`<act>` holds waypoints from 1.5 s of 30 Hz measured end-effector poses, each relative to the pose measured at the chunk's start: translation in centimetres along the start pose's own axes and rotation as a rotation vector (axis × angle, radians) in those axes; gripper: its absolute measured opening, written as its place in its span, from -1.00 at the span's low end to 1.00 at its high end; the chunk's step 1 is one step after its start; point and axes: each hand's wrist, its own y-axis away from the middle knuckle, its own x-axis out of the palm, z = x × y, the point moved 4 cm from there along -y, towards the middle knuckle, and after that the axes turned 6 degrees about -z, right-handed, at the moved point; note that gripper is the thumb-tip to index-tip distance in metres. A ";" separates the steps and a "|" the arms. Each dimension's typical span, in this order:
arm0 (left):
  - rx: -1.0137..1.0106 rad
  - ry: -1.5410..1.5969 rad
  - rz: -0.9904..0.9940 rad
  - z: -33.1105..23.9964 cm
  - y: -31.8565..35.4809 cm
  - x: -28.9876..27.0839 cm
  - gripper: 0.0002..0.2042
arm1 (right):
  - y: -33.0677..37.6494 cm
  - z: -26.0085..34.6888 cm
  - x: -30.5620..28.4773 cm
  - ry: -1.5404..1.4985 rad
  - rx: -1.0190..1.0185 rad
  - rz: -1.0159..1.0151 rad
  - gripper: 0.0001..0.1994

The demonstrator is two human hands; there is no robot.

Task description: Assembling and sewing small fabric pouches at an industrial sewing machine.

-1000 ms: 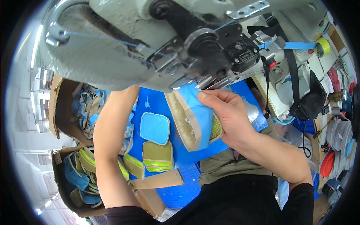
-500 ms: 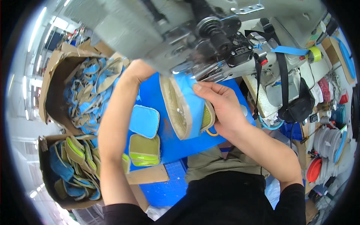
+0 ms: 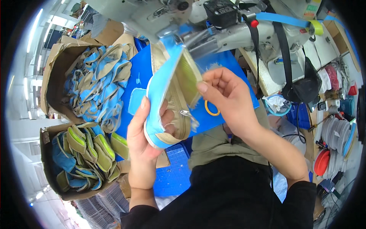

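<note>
A small zippered fabric pouch (image 3: 158,91), with a blue band, khaki sides and a yellow-green mesh panel, stands upright and spread open before me. Its far end reaches under the head of the sewing machine (image 3: 167,15), where blur hides the needle area. My left hand (image 3: 143,152) grips the near left end, thumb outside on the blue band and fingers inside. With thumb and fingertips, my right hand (image 3: 228,101) pinches the edge of the mesh panel. A metal zipper pull (image 3: 185,113) hangs on the near side.
Left stand a cardboard box (image 3: 53,72) of blue and khaki scraps and another box (image 3: 47,164) of similar padded pieces. A blue panel (image 3: 136,100) lies on the blue table (image 3: 244,89). Orange scissors handles (image 3: 211,108) show beside the pouch. Blue tape (image 3: 282,19) runs from the machine's right.
My left hand has come down from beside the machine head to the pouch's near end. The pouch has turned and spread open. My right hand now holds the mesh panel's edge.
</note>
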 end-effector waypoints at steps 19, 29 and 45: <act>1.627 -1.677 0.034 -2.4 -6.7 4.1 -0.65 | 4.2 2.8 1.1 0.174 -0.179 0.288 -0.72; 1.419 -1.331 -0.106 -3.1 -6.6 2.5 -0.73 | -4.8 1.3 -0.7 0.403 -0.393 0.039 -0.71; 1.564 -1.694 0.168 -1.4 -6.6 4.1 -0.60 | -3.5 -1.6 -1.2 0.101 -0.047 0.109 -0.77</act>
